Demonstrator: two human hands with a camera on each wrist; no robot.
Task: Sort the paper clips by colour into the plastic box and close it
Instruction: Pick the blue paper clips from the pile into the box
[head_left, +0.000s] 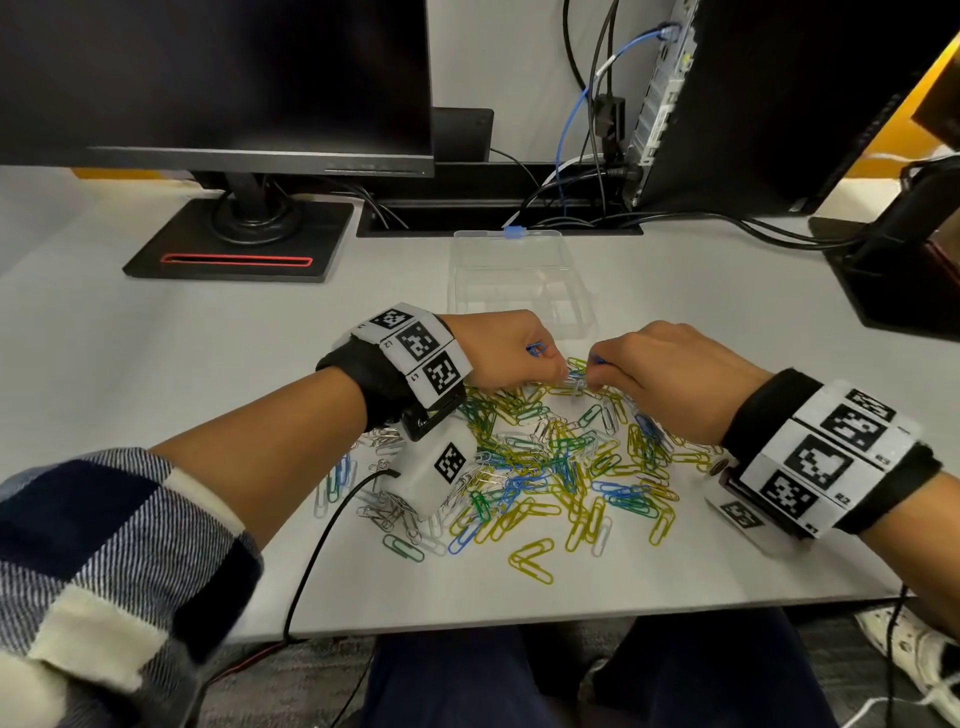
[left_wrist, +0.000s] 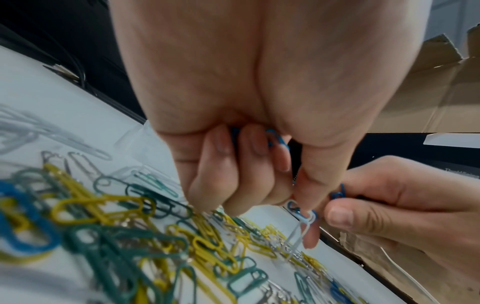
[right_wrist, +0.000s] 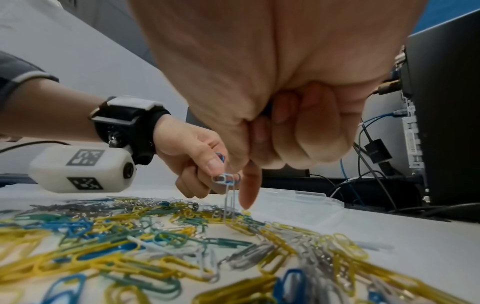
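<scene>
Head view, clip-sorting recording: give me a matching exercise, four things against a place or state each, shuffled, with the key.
Things:
1. clear plastic box
2. left hand
3. loose pile of coloured paper clips
4. black monitor stand with a red stripe

Places or states:
A. spread on the white desk, below both hands
B. far left of the desk
C. lying open with no clips inside, beyond the hands
D. fingers curled round blue paper clips

Pairs: 1-C, 2-D, 3-A, 4-B

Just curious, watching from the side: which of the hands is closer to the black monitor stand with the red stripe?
Left. The left hand is over the clip pile's far edge, on the side of the monitor stand. The right hand is farther off, beyond the left.
</scene>
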